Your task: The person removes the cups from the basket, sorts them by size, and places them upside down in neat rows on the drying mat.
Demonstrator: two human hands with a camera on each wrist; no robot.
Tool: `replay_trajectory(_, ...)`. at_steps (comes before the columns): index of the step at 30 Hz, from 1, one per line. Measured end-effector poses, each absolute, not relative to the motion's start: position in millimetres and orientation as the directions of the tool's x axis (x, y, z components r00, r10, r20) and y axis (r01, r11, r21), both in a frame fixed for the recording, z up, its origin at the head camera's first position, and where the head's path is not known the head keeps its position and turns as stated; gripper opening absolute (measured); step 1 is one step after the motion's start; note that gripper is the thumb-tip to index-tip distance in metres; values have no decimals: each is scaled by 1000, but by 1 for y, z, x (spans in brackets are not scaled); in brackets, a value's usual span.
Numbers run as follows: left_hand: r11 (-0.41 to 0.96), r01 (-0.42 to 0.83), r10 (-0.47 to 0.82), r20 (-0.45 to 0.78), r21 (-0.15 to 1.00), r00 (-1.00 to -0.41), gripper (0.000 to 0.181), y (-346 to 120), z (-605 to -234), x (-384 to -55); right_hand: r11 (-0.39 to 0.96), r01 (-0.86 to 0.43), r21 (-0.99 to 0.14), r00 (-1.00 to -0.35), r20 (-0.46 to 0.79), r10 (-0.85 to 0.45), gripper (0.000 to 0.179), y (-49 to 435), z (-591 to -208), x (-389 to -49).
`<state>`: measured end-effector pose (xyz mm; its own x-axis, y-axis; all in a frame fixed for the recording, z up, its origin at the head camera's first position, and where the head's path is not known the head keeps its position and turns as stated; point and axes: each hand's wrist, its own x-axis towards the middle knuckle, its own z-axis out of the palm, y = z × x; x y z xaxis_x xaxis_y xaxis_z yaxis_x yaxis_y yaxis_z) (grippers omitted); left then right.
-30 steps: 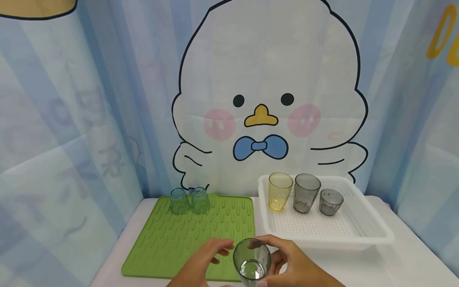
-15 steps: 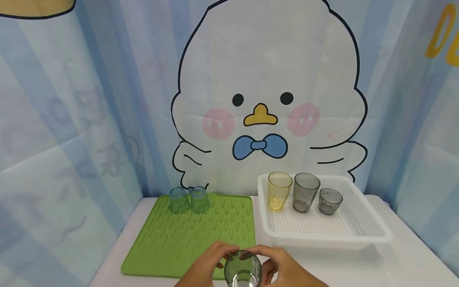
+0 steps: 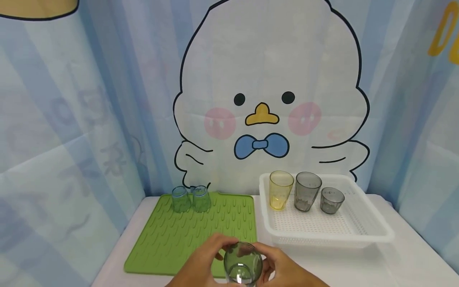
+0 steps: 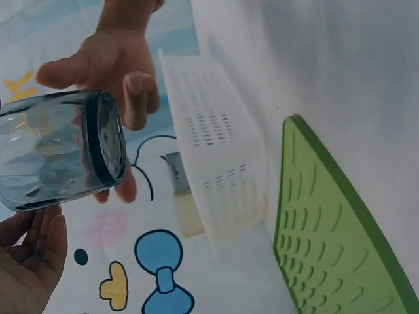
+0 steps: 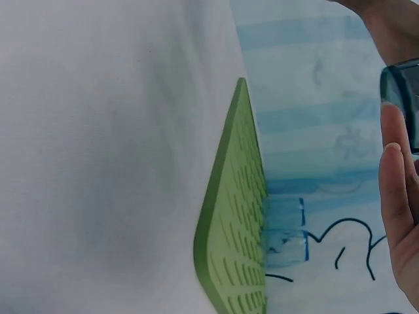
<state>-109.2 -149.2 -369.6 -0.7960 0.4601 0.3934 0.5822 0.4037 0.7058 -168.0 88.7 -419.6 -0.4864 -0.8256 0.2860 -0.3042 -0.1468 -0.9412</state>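
A grey-tinted drinking glass [image 3: 243, 263] is held at the bottom of the head view, its mouth up and angled toward the camera. My left hand [image 3: 202, 261] curves around its left side, the index finger at the far rim. From the right, my right hand [image 3: 281, 265] grips the same glass, index finger also reaching the rim. The left wrist view shows the thick base of the glass [image 4: 108, 140] held above the table, with my right hand [image 4: 121, 78] beyond it. Part of the glass [image 5: 406, 104] appears at the right wrist view's edge.
A green ridged drying mat [image 3: 201, 239] lies at left, with two blue glasses [image 3: 191, 199] at its back edge. A white perforated basket [image 3: 322, 238] stands at right, holding a yellow glass [image 3: 281, 191], a tall grey glass [image 3: 306, 191] and a short grey glass [image 3: 331, 201]. Printed curtains surround the table.
The glass has shifted slightly left and down, toward my body. My left hand, apart from the rim a second ago, has closed in against the glass; my right hand keeps its grip.
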Motion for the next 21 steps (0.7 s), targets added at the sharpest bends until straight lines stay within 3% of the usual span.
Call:
replay_trajectory(2,417,586,444,407,695,-798,63,-147,-366,-108,-129,-278,-952,-500,258,-827,54,85,-426,-169)
replay_trajectory(5,424,571,418,408,702,-812,63,-143,-361,-107,-154,-108,-982,-499,188,-846,52,77,-435,-169)
replay_trajectory(9,438,552,387,405,710,-828,65,-141,-360,-107,-251,48,-967,-486,197,-851,60,65,-445,-170)
replay_trajectory(15,424,502,350,374,754,-859,63,-146,-362,-109,-372,-77,-925,-458,364,-811,53,63,-450,-177)
replay_trajectory(21,427,455,353,319,782,-880,64,-154,-363,-112,-387,-44,-921,-469,361,-806,56,73,-448,-182)
